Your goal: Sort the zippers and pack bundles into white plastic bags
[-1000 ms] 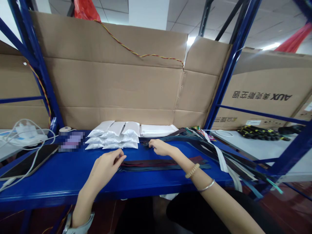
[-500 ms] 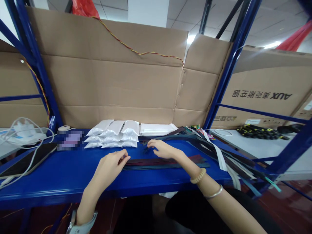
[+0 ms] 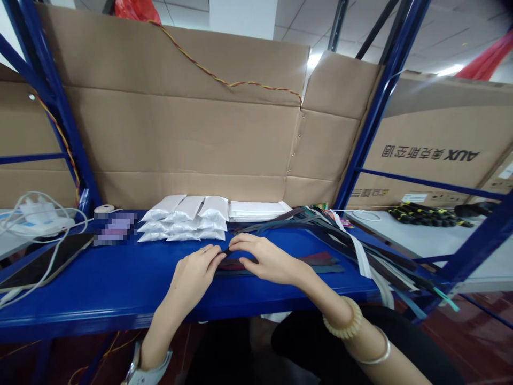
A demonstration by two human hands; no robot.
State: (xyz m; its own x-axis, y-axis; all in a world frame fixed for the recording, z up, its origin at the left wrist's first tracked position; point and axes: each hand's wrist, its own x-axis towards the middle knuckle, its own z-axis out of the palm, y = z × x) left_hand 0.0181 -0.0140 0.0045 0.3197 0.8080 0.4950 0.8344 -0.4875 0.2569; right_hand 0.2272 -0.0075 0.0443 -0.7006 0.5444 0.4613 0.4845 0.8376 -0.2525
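My left hand (image 3: 198,272) rests on the blue shelf (image 3: 112,283) with its fingers pinched on the left end of a small stack of dark strips (image 3: 320,262), maroon and teal, that lie flat in front of me. My right hand (image 3: 266,259) has its fingers curled over the same end, right beside the left hand. A dark thin strip runs from under the fingertips toward a big loose pile of long dark and white strips (image 3: 352,240) fanned out on the right.
Rows of white sealed pouches (image 3: 184,222) and a flat white stack (image 3: 258,210) lie at the back. A tablet (image 3: 44,262), white cables with a charger (image 3: 36,219) and a tape roll (image 3: 104,210) sit left. Cardboard sheets back the blue rack; black items (image 3: 428,216) lie on the right table.
My right hand has drawn back from the far strip pile to the near stack, meeting my left hand at its left end. The left hand shifted slightly right.
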